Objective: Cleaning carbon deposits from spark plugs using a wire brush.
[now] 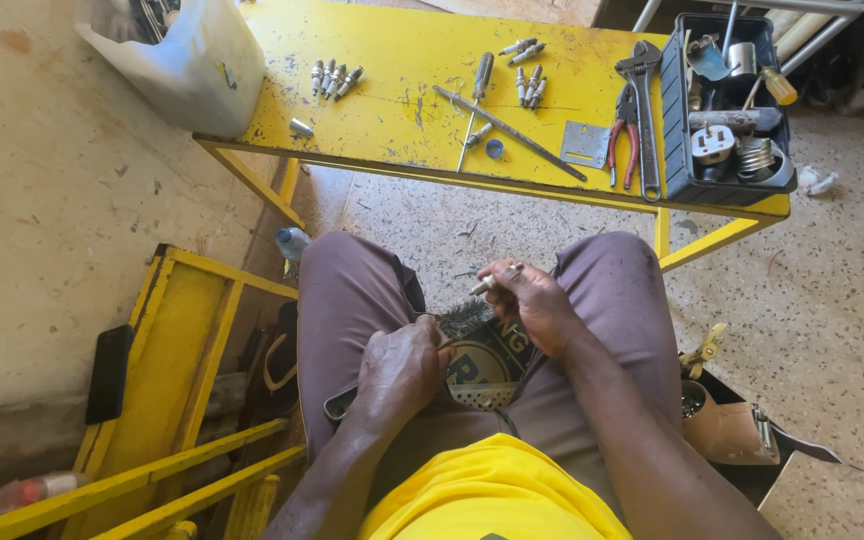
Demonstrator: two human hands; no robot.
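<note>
I sit with my knees apart in front of a yellow table (392, 110). My right hand (532, 300) grips a small metal spark plug (495, 280), its tip pointing left. My left hand (400, 368) is closed around the handle of a wire brush (462, 318), whose bristles lie just below the plug. A dark printed cloth or apron (487, 365) lies across my lap under both hands.
On the table lie several spark plugs (332, 78), more plugs (529, 85), a screwdriver (477, 95), a long rod (512, 133), a metal plate (585, 145), red pliers (620, 135) and an adjustable wrench (642, 110). A dark toolbox (727, 105) stands right, a white container (187, 55) left. A yellow frame (167, 400) lies at my left.
</note>
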